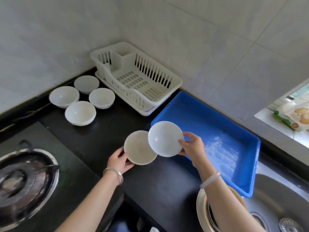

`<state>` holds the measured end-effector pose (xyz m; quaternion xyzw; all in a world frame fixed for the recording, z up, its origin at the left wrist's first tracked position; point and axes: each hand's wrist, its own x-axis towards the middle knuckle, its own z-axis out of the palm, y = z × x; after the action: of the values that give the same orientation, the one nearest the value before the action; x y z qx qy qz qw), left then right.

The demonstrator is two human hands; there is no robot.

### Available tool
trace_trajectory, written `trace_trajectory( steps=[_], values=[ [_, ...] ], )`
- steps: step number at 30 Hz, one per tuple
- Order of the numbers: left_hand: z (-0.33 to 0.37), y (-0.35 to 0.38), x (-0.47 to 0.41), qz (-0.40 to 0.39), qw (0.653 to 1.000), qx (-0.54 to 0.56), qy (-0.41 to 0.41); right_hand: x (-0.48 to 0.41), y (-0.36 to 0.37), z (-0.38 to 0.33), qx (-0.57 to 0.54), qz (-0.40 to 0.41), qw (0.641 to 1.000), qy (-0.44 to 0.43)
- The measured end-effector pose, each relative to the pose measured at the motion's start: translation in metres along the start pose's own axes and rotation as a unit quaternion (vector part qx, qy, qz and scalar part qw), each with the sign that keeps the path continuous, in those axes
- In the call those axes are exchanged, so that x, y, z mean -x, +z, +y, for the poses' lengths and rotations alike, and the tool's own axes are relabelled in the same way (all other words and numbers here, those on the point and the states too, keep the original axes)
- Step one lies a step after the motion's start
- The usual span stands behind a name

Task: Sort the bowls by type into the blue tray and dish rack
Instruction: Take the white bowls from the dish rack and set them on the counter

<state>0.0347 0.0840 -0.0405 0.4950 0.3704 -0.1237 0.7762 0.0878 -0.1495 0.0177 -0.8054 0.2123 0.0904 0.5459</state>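
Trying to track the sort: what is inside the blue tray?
No bowl shows on the visible floor of the blue tray. The white bowl pinched by the right hand, with that hand and forearm, covers the tray's near-left part, so that patch cannot be checked.

Four deep white bowls (pixel 80 113) were clustered upright left of the white dish rack (pixel 132 81), while a cream shallow bowl (pixel 139 148) and a white shallow bowl (pixel 164 139) were held overlapping at a corner of the blue tray (pixel 217 139).
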Motion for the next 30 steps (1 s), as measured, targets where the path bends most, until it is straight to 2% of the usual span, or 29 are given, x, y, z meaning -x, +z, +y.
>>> trace_trajectory(
  steps=[8, 13, 21, 30],
  values=[
    [0.05, -0.066, -0.015, 0.102, 0.99, 0.089, 0.037, -0.038, 0.083, -0.035, 0.005, -0.093, 0.995, 0.024],
    [0.064, -0.085, -0.027, 0.142, 0.979, 0.143, 0.044, -0.061, 0.136, -0.049, -0.009, -0.114, 0.992, 0.054],
    [0.071, -0.093, -0.043, 0.178, 0.968, 0.173, 0.04, -0.085, 0.182, -0.053, -0.028, -0.108, 0.99, 0.09],
    [0.07, -0.087, -0.052, 0.193, 0.965, 0.172, 0.03, -0.094, 0.198, -0.047, -0.061, -0.09, 0.987, 0.121]
  ],
)
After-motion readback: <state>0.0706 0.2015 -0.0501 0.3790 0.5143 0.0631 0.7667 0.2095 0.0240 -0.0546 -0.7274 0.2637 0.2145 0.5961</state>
